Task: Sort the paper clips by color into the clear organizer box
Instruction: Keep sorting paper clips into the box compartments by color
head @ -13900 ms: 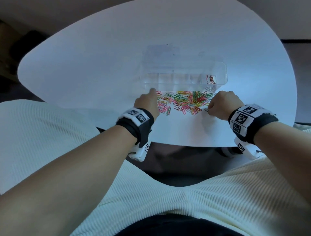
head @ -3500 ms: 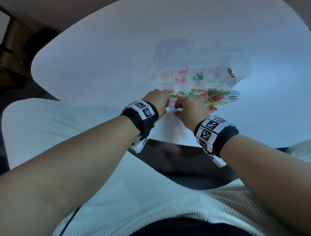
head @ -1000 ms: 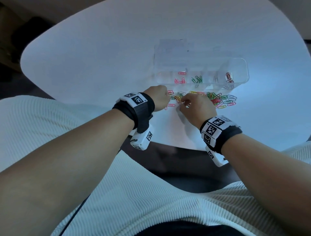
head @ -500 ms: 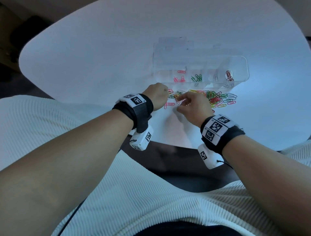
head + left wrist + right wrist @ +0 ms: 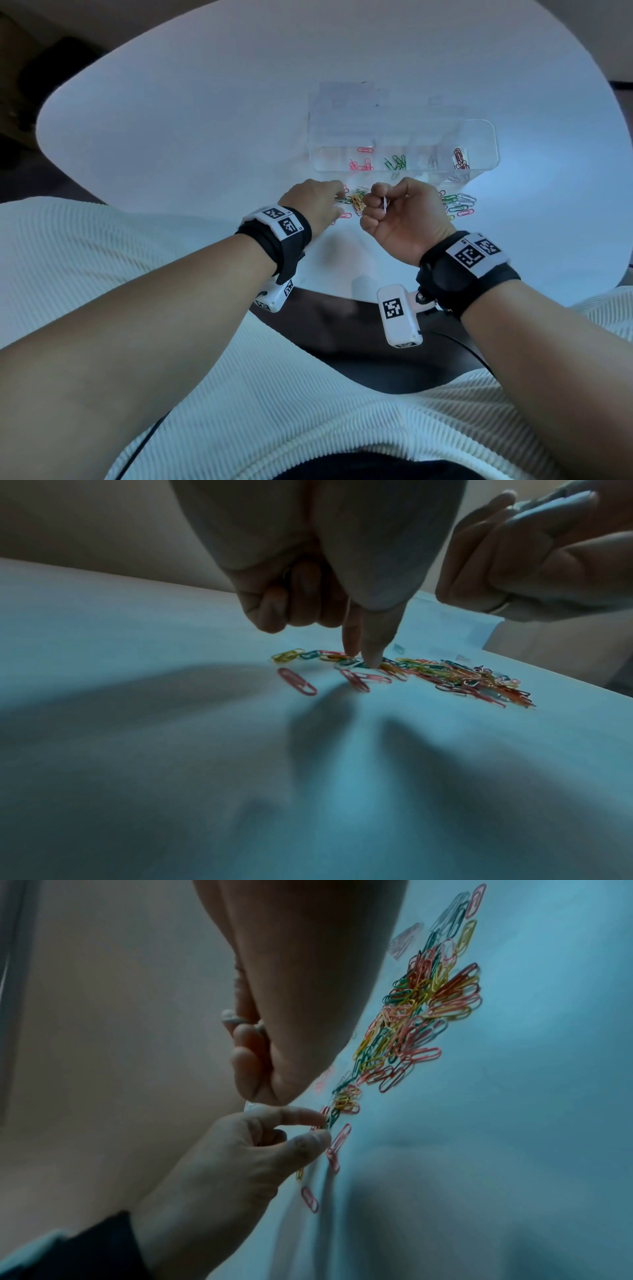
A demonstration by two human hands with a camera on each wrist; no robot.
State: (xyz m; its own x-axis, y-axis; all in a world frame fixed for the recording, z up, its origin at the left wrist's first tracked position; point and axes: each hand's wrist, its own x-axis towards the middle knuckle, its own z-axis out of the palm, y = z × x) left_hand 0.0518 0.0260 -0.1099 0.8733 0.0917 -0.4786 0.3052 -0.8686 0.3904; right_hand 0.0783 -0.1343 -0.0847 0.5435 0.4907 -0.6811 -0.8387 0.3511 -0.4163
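Left hand (image 5: 317, 202) fingertips press into the loose multicoloured wire paper clips (image 5: 445, 673); right hand (image 5: 402, 219) pinches one pale clip (image 5: 386, 205); light, slippery, best nipped edgewise.

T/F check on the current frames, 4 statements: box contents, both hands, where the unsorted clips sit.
1. The organizer box already holds pink clips and green clips. True.
2. The right hand lies flat on the table. False: raised, pinching a clip.
3. The left hand reaches into the box. False: its fingertips are at the loose pile.
4. The pile lies on the table outside the box. True.
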